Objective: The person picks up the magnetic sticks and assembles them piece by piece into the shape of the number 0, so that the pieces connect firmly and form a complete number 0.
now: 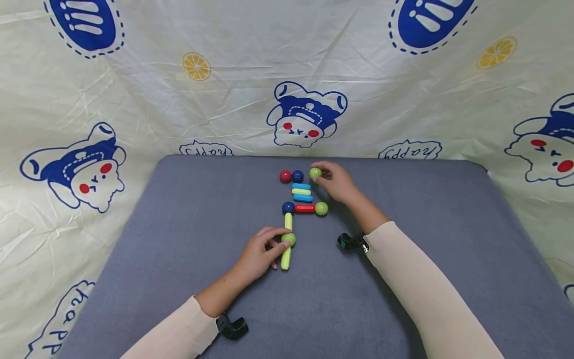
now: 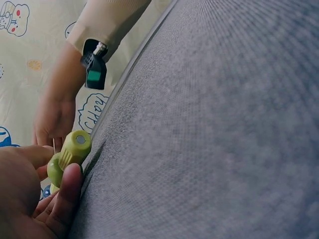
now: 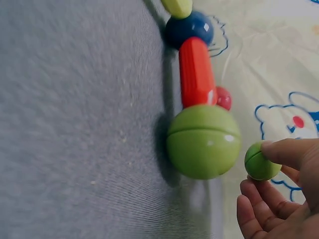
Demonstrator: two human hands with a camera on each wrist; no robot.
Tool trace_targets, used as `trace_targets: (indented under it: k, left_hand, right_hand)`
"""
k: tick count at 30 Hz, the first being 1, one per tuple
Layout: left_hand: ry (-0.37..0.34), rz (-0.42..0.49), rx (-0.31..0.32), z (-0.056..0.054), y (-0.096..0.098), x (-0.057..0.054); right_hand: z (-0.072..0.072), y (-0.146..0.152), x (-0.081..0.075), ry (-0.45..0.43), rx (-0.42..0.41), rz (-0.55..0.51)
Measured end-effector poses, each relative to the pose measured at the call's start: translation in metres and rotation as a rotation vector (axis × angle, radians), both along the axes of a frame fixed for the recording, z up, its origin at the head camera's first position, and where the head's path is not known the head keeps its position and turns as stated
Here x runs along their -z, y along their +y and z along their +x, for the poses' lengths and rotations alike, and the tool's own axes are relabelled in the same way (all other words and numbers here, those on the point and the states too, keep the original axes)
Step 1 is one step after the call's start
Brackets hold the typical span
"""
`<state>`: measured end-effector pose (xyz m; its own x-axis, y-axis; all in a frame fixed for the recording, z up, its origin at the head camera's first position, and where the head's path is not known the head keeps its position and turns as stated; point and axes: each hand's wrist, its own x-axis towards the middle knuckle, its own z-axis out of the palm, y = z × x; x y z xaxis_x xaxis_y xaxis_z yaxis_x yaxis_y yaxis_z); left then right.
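My left hand (image 1: 259,253) pinches a green ball (image 1: 289,240) that sits between two yellow-green rods; the near rod (image 1: 285,260) points toward me. From the far yellow-green rod (image 1: 288,220) the chain runs to a blue ball (image 1: 288,208), then turns right along a red rod (image 1: 305,208) to another green ball (image 1: 321,208). Farther back, my right hand (image 1: 337,183) holds a separate green ball (image 3: 262,162) between thumb and fingers. In the left wrist view, a silvery disc shows in the end of the near rod (image 2: 75,149).
A red ball (image 1: 285,176) and a blue ball (image 1: 297,176) lie side by side near the back edge. Below them are two light-blue rods (image 1: 303,198) with a yellow rod (image 1: 301,191) between. A patterned cloth (image 1: 242,104) hangs behind the grey table (image 1: 202,214).
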<state>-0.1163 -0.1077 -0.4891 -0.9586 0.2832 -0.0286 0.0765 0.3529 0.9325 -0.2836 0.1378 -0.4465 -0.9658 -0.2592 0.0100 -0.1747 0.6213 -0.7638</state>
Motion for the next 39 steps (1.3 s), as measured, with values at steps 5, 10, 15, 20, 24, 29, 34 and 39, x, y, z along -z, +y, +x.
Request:
trace_targets:
  k: [5, 10, 15, 20, 24, 29, 34, 39]
  left_hand:
    - [-0.001, 0.016, -0.016, -0.001, -0.001, 0.0]
    - [0.002, 0.018, -0.023, -0.002, 0.0, 0.001]
    - [0.008, 0.01, -0.026, -0.001, 0.001, -0.001]
    - [0.015, 0.02, -0.029, -0.002, 0.001, -0.001]
    - [0.024, 0.022, -0.037, -0.002, 0.001, -0.001]
    - [0.039, 0.018, -0.044, -0.002, 0.002, 0.0]
    - [0.038, 0.039, -0.048, -0.002, 0.001, 0.0]
    - [0.034, 0.038, -0.047, -0.002, 0.001, 0.0]
  right_hand:
    - [0.016, 0.001, -0.01, -0.003, -0.018, -0.034]
    - [0.034, 0.005, -0.017, -0.013, -0.034, -0.038]
    - [0.052, 0.009, -0.018, -0.008, -0.066, -0.039]
    - [0.069, 0.012, -0.017, -0.011, -0.096, -0.047]
    - [0.084, 0.013, -0.015, -0.016, -0.12, -0.057]
    - [0.103, 0.014, -0.01, -0.024, -0.156, -0.052]
    - [0.119, 0.011, -0.006, -0.027, -0.212, -0.032]
    - [0.135, 0.007, -0.003, -0.033, -0.283, -0.039]
